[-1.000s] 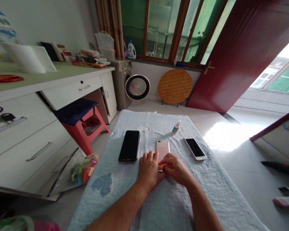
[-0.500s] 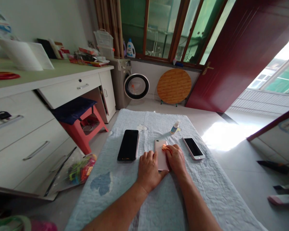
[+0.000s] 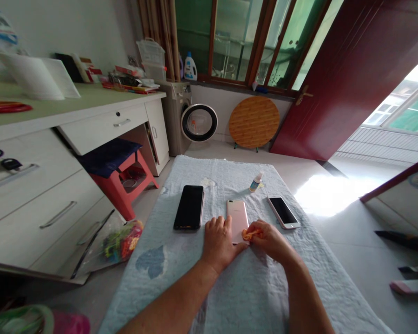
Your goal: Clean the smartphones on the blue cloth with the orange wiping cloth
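A pink smartphone (image 3: 238,215) lies back side up on the cloth-covered table. My left hand (image 3: 220,239) grips its left edge and lower end, with the thumb along the bottom. In my right hand (image 3: 269,238) a crumpled orange cloth (image 3: 248,234) is pinched, pressed at the phone's lower right corner. Left of my hands rests a larger black phone (image 3: 189,207), screen up. A white phone (image 3: 283,213) with a dark screen lies to the right. Behind the pink phone stands a small spray bottle (image 3: 256,182).
A pale blue quilted cloth (image 3: 244,283) covers the table. On the left are a white desk (image 3: 101,123) and a red stool (image 3: 125,195). A washing machine (image 3: 177,118) with its door swung out, a round wooden tabletop (image 3: 254,121) and a red door (image 3: 320,93) stand beyond.
My right hand has moved down the pink phone with the orange cloth, from its upper right to its lower right corner. My left hand keeps its hold.
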{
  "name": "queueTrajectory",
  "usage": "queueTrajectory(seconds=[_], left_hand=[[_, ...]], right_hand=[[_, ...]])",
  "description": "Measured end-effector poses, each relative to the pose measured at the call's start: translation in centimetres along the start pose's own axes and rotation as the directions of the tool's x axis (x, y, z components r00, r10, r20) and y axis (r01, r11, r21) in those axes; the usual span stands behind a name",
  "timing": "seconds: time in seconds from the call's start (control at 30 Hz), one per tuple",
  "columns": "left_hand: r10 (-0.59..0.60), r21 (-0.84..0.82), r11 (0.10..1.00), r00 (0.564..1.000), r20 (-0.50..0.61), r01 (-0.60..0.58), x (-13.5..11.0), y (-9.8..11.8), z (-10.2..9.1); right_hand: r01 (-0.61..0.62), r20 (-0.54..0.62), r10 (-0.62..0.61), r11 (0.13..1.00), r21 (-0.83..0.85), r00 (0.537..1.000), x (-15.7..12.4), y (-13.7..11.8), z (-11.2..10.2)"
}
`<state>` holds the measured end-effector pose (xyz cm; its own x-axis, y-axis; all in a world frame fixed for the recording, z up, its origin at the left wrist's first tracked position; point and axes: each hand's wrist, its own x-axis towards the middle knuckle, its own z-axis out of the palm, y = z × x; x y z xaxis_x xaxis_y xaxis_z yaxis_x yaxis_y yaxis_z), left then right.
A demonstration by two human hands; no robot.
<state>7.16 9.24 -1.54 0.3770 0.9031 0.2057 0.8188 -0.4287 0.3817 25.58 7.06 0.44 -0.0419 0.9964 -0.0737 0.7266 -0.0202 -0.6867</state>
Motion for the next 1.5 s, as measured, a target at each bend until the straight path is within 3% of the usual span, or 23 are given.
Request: queueTrajectory(seconds=[0.1, 0.3, 0.37, 0.67, 0.83, 1.03, 1.17, 1.27, 1.5], left_hand=[[0.012, -0.009, 1.0, 0.999, 0.034, -0.012, 0.2, -0.3, 0.1], [0.105, -0.08, 0.992, 0.985, 0.138, -0.094, 0.6, -1.3, -0.7], [0.124, -0.105, 0.989, 0.98, 0.154, -0.108, 0.7, -1.6, -1.0], [0.166, -0.143, 0.98, 0.972, 0.169, -0.142, 1.1, -2.5, -0.5], [0.181, -0.136, 0.978, 0.966, 0.187, -0.157, 1.2, -2.4, -1.2], [0.173, -0.112, 0.982, 0.965, 0.197, -0.153, 1.2, -2.2, -1.8], [0.167, -0.086, 0.984, 0.967, 0.192, -0.153, 1.1, -2.1, -1.7], [0.168, -0.078, 0.985, 0.969, 0.182, -0.156, 1.0, -1.9, -1.6], [0.183, -0.083, 0.981, 0.973, 0.139, -0.173, 0.9, -1.9, -1.3]], right_hand=[[0.033, 0.035, -0.032, 0.999, -0.028, 0.999, -0.4, -0.6, -0.2], [0.016, -0.176, -0.054, 0.978, -0.209, 0.983, 0.6, -1.8, 1.6], [0.041, -0.193, -0.091, 0.968, -0.249, 0.977, 0.7, -2.3, 2.3], [0.259, 0.053, -0.254, 0.953, -0.155, 0.966, -0.3, -5.0, 2.5], [0.224, 0.13, -0.207, 0.966, -0.13, 0.97, -0.8, -4.0, 1.1], [0.133, 0.144, -0.118, 0.986, -0.099, 0.983, -1.4, -1.9, -0.8], [0.104, 0.074, -0.095, 0.987, -0.124, 0.993, -0.9, -1.4, -0.7], [0.075, -0.055, -0.086, 0.982, -0.171, 0.995, 0.2, -1.2, 0.3], [-0.019, -0.372, -0.068, 0.974, -0.226, 0.926, 3.0, -0.9, 2.6]])
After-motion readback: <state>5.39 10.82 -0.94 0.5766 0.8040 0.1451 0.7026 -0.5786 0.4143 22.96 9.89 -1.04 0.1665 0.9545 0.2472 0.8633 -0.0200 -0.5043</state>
